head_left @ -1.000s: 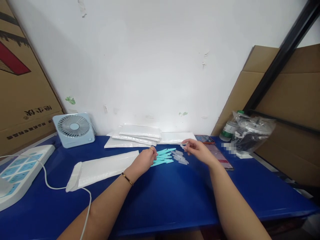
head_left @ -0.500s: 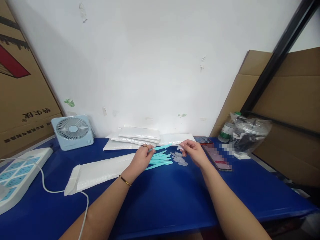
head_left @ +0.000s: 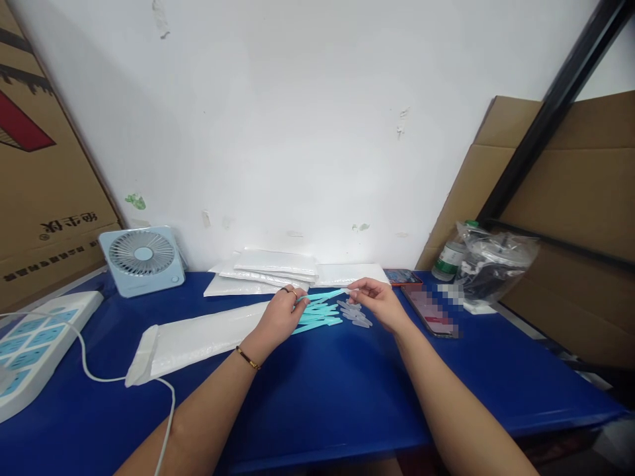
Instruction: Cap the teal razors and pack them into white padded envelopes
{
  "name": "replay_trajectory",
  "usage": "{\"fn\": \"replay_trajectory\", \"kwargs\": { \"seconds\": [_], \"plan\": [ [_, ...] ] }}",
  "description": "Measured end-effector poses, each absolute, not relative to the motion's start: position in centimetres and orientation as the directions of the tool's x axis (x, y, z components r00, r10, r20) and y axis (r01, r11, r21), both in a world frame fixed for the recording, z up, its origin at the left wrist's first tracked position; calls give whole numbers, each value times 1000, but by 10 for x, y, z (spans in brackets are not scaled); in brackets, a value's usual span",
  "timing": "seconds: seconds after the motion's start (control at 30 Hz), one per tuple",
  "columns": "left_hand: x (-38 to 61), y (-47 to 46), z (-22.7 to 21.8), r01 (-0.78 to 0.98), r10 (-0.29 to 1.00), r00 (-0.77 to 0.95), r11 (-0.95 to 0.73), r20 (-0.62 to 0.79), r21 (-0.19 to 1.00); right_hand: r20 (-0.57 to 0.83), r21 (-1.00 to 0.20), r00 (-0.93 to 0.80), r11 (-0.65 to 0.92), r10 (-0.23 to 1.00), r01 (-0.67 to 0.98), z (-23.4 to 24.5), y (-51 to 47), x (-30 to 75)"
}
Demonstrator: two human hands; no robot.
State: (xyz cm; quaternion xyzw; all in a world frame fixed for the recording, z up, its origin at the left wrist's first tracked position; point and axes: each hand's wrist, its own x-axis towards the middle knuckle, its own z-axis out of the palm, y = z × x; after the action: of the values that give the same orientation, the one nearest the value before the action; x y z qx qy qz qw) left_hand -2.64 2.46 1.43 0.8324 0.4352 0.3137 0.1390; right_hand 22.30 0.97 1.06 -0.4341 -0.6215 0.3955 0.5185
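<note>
My left hand (head_left: 284,316) pinches a slim teal eyebrow razor (head_left: 326,293), its wider end pointing right. Between the thumb and fingers of my right hand (head_left: 376,301) is a small translucent cap (head_left: 346,291), which meets the tip of that razor; how far it is over the tip I cannot tell. Below the held razor, a loose pile of teal razors (head_left: 320,316) lies on the blue table, partly hidden by my left hand. A small heap of translucent caps (head_left: 358,317) lies just right of the pile, under my right hand.
A long white padded mailer (head_left: 208,339) lies left of my left hand, with stacked mailers (head_left: 268,263) against the wall. A fan (head_left: 142,261), power strip (head_left: 44,344) and white cable (head_left: 172,403) are leftward. Right are a phone (head_left: 430,311), bottle (head_left: 450,258) and plastic-wrapped item (head_left: 491,264).
My right hand has moved left with the cap, which has gone from apart from the held razor to meeting its tip. My left hand has barely moved.
</note>
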Motion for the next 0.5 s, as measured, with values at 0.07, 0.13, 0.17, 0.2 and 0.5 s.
{"fn": "replay_trajectory", "kwargs": {
  "seconds": [0.07,0.13,0.17,0.2,0.5],
  "plan": [
    [-26,24,14,635,811,430,-584,397,506,292,-945,-108,304,950,120,11,9,220],
    [-26,23,14,634,812,433,-582,390,509,279,-949,-130,294,951,116,11,9,218],
    [-27,23,15,635,814,435,-581,385,509,271,-950,-137,287,953,120,11,9,218],
    [-27,22,15,638,816,436,-578,379,510,266,-951,-137,283,954,125,11,9,218],
    [-27,24,16,648,825,423,-564,375,511,279,-953,26,274,960,133,16,11,231]
  ]
}}
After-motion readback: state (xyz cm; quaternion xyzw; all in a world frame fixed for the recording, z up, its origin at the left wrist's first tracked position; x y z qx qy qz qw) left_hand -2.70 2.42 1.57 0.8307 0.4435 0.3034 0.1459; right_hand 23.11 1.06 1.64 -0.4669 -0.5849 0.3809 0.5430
